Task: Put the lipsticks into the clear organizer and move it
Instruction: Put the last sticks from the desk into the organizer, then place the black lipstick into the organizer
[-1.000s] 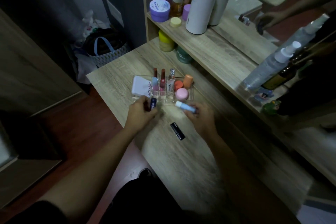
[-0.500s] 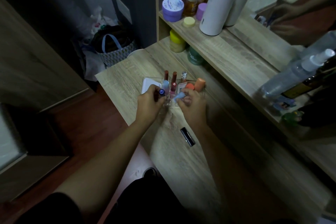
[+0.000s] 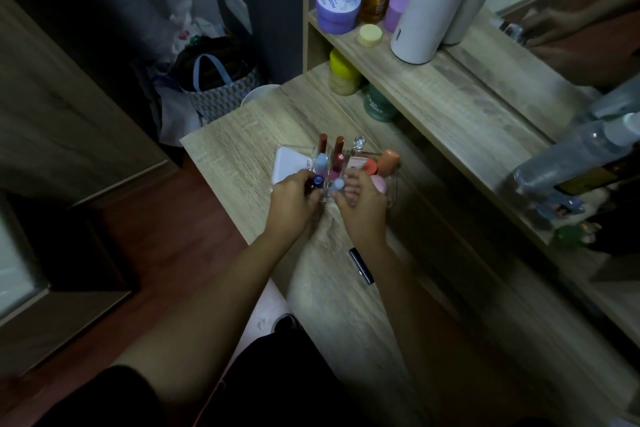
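left hand (image 3: 294, 199): your fingers are curled round a dark lipstick with a blue end (image 3: 316, 181), tip over the organizer's near-left slots, frame centre.
right hand (image 3: 362, 203): you are pinching a pale blue lipstick (image 3: 336, 185) between thumb and fingertips, its end at the near edge of the organizer.
arms: both forearms run up from the bottom of the frame and converge at the centre, wrists near each other but not touching.
clear organizer (image 3: 390, 180): sits on the wooden desk (image 3: 249, 135), centre frame, just under the shelf edge; two red tubes (image 3: 330, 149) stand upright in its far slots, and it also holds a peach-coloured tube (image 3: 388, 162) and a pink round item (image 3: 378, 183).
black lipstick (image 3: 361, 265): lies flat on the desk, below your right wrist, apart from the organizer.
white flat case (image 3: 285, 166): lies against the organizer's left side.
vs 1 s ago: both your hands have moved up from the desk in front of the organizer to its near edge; the blue tube has gone from lying sideways in your right hand to pointing into the organizer.
vs 0.5 s ago: hand pose almost unchanged; the black lipstick has not moved.
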`<state>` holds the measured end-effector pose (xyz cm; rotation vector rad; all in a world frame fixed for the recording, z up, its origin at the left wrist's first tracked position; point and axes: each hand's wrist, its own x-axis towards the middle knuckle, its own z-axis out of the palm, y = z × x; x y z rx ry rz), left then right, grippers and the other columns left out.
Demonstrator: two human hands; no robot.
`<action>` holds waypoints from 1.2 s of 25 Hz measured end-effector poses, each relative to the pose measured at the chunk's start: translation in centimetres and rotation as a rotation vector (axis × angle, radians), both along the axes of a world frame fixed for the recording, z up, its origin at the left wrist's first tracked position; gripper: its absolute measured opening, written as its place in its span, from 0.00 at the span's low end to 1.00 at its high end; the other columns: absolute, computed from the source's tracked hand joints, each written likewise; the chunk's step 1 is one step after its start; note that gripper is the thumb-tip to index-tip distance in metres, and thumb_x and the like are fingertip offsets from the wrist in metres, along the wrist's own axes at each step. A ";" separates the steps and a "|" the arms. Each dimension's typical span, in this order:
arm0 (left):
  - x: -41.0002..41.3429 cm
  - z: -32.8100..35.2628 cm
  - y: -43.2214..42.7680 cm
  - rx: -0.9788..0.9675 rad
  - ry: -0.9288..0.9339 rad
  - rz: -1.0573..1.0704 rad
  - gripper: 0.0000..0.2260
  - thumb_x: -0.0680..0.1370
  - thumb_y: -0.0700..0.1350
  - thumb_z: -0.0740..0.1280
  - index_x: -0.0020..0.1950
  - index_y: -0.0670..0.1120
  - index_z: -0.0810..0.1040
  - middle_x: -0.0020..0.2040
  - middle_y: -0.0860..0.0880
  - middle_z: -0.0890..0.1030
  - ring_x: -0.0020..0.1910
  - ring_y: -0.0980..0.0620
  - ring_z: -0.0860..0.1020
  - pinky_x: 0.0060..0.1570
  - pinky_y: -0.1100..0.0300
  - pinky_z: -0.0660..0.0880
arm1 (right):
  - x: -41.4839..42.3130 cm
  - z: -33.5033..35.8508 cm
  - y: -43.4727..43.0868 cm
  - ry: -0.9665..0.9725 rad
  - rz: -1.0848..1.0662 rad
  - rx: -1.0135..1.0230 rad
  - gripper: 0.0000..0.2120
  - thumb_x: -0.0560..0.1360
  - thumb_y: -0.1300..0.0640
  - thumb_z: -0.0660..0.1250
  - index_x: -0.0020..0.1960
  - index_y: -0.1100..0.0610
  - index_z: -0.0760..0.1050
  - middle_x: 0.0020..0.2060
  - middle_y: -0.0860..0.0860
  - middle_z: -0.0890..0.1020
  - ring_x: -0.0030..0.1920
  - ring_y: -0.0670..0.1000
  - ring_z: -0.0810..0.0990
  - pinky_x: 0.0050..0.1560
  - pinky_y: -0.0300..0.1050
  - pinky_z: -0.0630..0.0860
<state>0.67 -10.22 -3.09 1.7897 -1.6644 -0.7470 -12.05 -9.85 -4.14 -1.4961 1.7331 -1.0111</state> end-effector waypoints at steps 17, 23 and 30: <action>0.1 -1.2 4.4 0.011 -0.023 -0.062 0.09 0.75 0.40 0.68 0.53 0.39 0.79 0.48 0.40 0.84 0.45 0.43 0.81 0.48 0.54 0.76 | -5.7 -1.1 4.7 0.151 0.108 0.404 0.09 0.72 0.57 0.72 0.51 0.59 0.80 0.46 0.56 0.85 0.42 0.50 0.81 0.49 0.45 0.80; -0.9 -3.4 5.9 -0.027 -0.181 -0.286 0.11 0.78 0.42 0.64 0.58 0.40 0.78 0.56 0.39 0.81 0.56 0.41 0.77 0.58 0.52 0.72 | -5.4 -0.6 6.6 0.165 0.203 0.311 0.10 0.69 0.60 0.74 0.49 0.58 0.82 0.46 0.56 0.85 0.45 0.52 0.83 0.49 0.48 0.80; -0.3 -6.7 6.0 -0.062 -0.468 -0.564 0.27 0.79 0.55 0.57 0.74 0.42 0.60 0.75 0.42 0.63 0.76 0.44 0.59 0.73 0.47 0.60 | -4.2 1.1 1.8 -0.246 -0.051 0.056 0.17 0.72 0.63 0.70 0.60 0.58 0.77 0.54 0.56 0.82 0.51 0.50 0.82 0.52 0.40 0.79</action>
